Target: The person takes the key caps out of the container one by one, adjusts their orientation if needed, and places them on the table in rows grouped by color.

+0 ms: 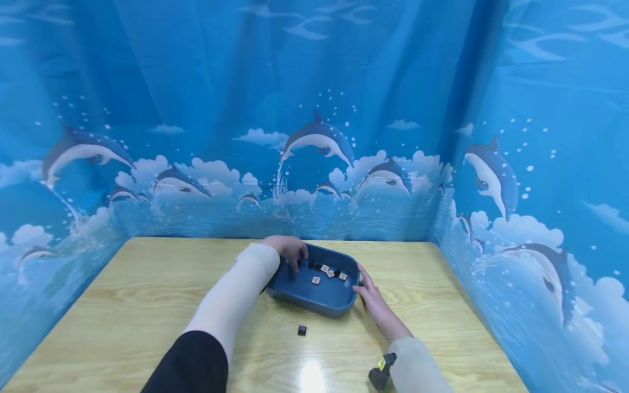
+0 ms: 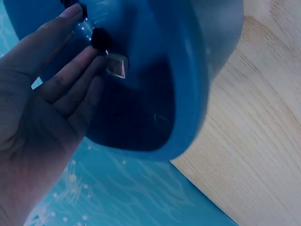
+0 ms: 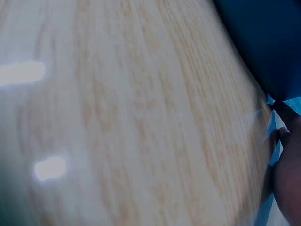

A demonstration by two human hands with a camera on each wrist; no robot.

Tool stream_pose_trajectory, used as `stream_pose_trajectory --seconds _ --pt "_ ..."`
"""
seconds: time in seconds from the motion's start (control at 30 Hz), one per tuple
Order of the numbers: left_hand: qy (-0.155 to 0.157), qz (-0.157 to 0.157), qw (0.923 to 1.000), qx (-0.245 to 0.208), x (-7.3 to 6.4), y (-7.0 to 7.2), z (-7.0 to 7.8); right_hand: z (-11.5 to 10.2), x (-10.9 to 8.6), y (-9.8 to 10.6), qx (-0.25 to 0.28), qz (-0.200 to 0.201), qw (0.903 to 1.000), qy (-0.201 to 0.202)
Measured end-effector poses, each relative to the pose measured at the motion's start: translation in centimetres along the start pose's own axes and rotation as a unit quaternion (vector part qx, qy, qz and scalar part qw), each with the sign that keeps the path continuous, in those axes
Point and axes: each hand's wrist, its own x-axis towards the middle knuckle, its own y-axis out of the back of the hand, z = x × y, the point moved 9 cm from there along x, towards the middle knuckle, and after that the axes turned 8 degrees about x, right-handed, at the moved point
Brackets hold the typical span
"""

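A dark blue rectangular tub (image 1: 314, 307) sits at the back middle of the wooden table. Inside are several small cubes, some with pale faces such as the cube (image 1: 316, 280), others black. My left hand (image 1: 289, 250) reaches over the tub's far left side, fingers down inside it. In the left wrist view its thumb and fingers are spread apart, with a black cube (image 2: 100, 39) and a pale-faced cube (image 2: 116, 65) right by the fingertips. At the tub's right end, my right hand (image 1: 372, 295) holds the wall, thumb over the rim and fingers along the outside.
One black cube (image 1: 302, 330) lies on the table (image 1: 162, 295) in front of the tub. A blue dolphin-print curtain (image 1: 236, 136) stands behind the table and along both sides. A black strap piece (image 1: 380, 374) hangs by the right sleeve.
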Motion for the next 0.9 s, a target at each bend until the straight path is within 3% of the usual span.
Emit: stream_pose_trajectory --seconds 0.17,0.47,0.63,0.9 --pt "-0.012 -0.013 0.9998 -0.012 -0.1 -0.5 0.7 0.0 0.0 -0.1 0.002 0.002 1.0 -0.001" --pt "-0.026 -0.031 0.9991 0.014 0.5 -2.0 1.6 -0.5 0.0 -0.2 0.004 -0.002 1.0 0.002" --pt "-0.046 -0.026 0.998 0.034 0.4 -2.2 2.5 -0.2 -0.1 -0.1 -0.002 0.004 0.9999 -0.013" --pt "-0.075 -0.015 0.9968 0.024 -0.3 -2.7 3.8 -0.1 -0.2 -0.1 -0.003 0.003 0.9998 -0.021"
